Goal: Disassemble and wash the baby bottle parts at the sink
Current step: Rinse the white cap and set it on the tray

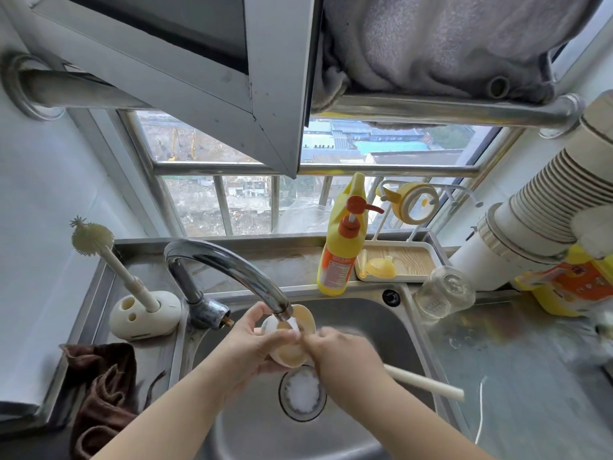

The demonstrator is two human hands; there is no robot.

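left hand (247, 340) clamped on cream bottle part (292, 340) under faucet (232, 267); right hand (345, 356) gripping brush handle (428, 381), blurred. keep part under spout, rotate while scrubbing.

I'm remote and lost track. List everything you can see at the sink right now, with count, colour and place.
Bottle part: 1, cream, held under the tap.
Tap: 1, chrome, over the sink.
Brush handle: 1, cream, sticking out past the right hand.
Spare brush: 1, cream, in a holder, left.
Cloth: 1, brown, left ledge.
Soap bottle: 1, yellow, behind the sink.
Tray: 1, white, yellow spout piece inside.
Glass bottle: 1, clear, on its side, right counter.
Paper cups: stack, white, far right.
Left hand: grips the part.
Right hand: blurred, at the part with the brush.
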